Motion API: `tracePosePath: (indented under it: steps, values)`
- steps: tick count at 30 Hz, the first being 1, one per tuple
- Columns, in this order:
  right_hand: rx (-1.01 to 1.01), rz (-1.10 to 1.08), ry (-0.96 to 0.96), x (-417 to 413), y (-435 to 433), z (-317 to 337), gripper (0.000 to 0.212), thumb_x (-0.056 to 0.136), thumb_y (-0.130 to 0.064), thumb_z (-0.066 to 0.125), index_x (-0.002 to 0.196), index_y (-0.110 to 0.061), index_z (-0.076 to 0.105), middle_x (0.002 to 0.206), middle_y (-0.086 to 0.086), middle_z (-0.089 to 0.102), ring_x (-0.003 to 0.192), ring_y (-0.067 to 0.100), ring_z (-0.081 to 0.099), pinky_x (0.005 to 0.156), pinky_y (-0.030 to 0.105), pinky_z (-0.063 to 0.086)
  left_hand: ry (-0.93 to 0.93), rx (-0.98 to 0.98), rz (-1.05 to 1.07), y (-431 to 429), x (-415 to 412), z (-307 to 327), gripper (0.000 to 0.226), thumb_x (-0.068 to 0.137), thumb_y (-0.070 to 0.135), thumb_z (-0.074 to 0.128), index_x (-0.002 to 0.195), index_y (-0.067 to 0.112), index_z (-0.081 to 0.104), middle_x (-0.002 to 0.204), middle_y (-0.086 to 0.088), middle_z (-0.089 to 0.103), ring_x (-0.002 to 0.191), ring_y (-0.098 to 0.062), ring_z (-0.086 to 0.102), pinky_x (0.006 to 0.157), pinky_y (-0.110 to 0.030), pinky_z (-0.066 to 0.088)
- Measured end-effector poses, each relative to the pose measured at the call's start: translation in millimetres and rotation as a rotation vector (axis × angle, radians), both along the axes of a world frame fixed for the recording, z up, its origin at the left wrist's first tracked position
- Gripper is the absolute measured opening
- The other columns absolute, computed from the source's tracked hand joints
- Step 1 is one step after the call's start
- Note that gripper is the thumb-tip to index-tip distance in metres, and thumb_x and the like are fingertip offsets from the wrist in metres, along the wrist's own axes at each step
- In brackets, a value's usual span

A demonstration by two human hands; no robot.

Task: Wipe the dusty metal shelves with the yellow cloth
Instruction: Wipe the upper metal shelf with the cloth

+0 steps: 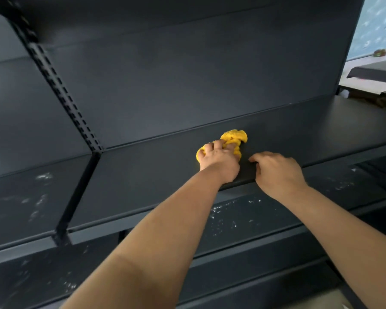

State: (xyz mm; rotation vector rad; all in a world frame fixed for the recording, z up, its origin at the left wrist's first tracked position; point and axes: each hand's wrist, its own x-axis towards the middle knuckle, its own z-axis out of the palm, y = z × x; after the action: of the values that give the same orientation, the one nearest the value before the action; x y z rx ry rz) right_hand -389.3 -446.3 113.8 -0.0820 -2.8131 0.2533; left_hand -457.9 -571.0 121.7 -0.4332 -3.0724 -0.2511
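Note:
A dark metal shelf (156, 172) runs across the middle of the head view. My left hand (218, 160) presses a crumpled yellow cloth (234, 137) flat onto this shelf, fingers spread over the cloth. My right hand (276, 171) rests just to the right, fingers curled over the shelf's front edge, with no cloth in it. The shelf below (243, 216) carries white dust specks.
A slotted upright post (60, 85) divides this bay from the left bay, whose shelf (29, 197) is dusty. A dark back panel (187, 81) rises behind the cloth. Another shelf hangs overhead. A light table with a dark object (374, 74) stands far right.

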Motion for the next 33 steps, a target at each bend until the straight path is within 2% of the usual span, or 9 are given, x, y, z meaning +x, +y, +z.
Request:
tracePosePath:
  steps: [9, 19, 23, 28, 33]
  values:
    - [-0.034, 0.119, 0.024, 46, -45, 0, 0.036, 0.090, -0.013, 0.049, 0.122, -0.026, 0.060, 0.121, 0.000, 0.063, 0.106, 0.026, 0.060, 0.078, 0.036, 0.044, 0.038, -0.001, 0.098, -86, 57, -1, 0.045, 0.099, 0.039, 0.032, 0.144, 0.034, 0.032, 0.153, 0.002, 0.024, 0.137, -0.030, 0.020, 0.112, -0.048, 0.021]
    - [-0.010, 0.339, -0.062, 51, -175, 10, 0.034, 0.095, -0.019, 0.045, 0.125, -0.028, 0.057, 0.123, -0.001, 0.060, 0.107, 0.023, 0.059, 0.082, 0.038, 0.045, 0.038, -0.093, 0.278, -223, 94, 13, 0.045, 0.096, 0.022, 0.042, 0.139, 0.037, 0.039, 0.141, 0.002, 0.035, 0.123, -0.028, 0.032, 0.095, -0.040, 0.035]
    - [-0.010, 0.388, -0.081, 51, -232, 12, 0.033, 0.095, -0.020, 0.044, 0.125, -0.028, 0.058, 0.123, -0.001, 0.060, 0.109, 0.023, 0.058, 0.086, 0.039, 0.046, 0.030, -0.176, 0.326, -279, 102, 19, 0.043, 0.093, 0.015, 0.047, 0.131, 0.033, 0.047, 0.132, -0.001, 0.041, 0.119, -0.028, 0.035, 0.092, -0.040, 0.037]
    - [-0.011, 0.434, -0.072, 45, -302, 15, 0.034, 0.095, -0.019, 0.043, 0.123, -0.029, 0.059, 0.123, -0.001, 0.061, 0.111, 0.024, 0.058, 0.086, 0.037, 0.046, 0.083, -0.352, 0.284, -339, 101, 23, 0.046, 0.087, 0.016, 0.053, 0.130, 0.031, 0.049, 0.129, -0.002, 0.044, 0.118, -0.028, 0.035, 0.091, -0.041, 0.035]
    - [-0.014, 0.403, -0.063, 35, -343, 15, 0.034, 0.096, -0.019, 0.041, 0.125, -0.028, 0.056, 0.124, -0.002, 0.059, 0.111, 0.023, 0.057, 0.083, 0.037, 0.041, 0.049, -0.159, 0.299, -385, 91, 11, 0.050, 0.095, 0.021, 0.043, 0.140, 0.039, 0.035, 0.142, 0.004, 0.036, 0.122, -0.026, 0.031, 0.091, -0.039, 0.034]
